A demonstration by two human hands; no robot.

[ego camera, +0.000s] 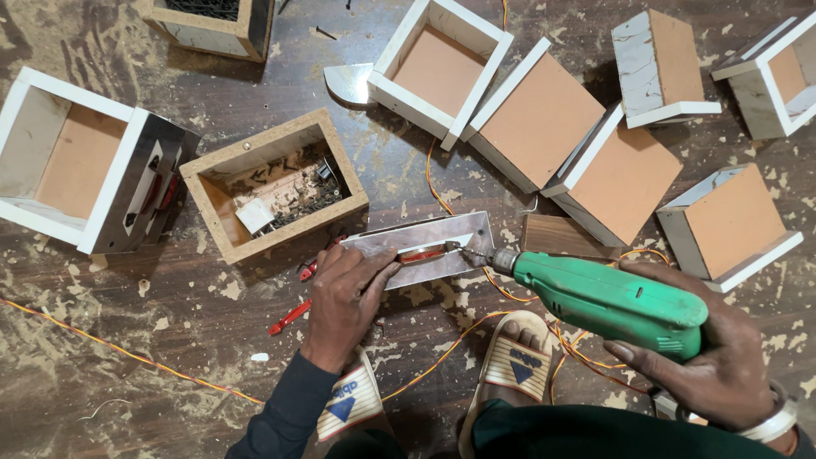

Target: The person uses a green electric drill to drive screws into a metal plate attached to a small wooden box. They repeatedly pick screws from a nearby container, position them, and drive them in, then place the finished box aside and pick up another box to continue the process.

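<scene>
My left hand (pixel 344 297) presses down on a flat grey panel (pixel 425 242) with a long slot, lying on the dusty floor. My right hand (pixel 710 353) grips a green electric drill (pixel 608 299), whose bit tip touches the panel near the slot's right end. Red-handled pliers (pixel 293 313) lie partly under the left hand. My two sandalled feet (pixel 514 361) rest below the panel.
A chipboard box (pixel 223 174) holding screws sits just left of the panel. Several small white-edged wooden boxes (pixel 544 115) lie around the top and right; another (pixel 76 161) lies at the left. An orange wire (pixel 127 353) runs across the floor, amid sawdust.
</scene>
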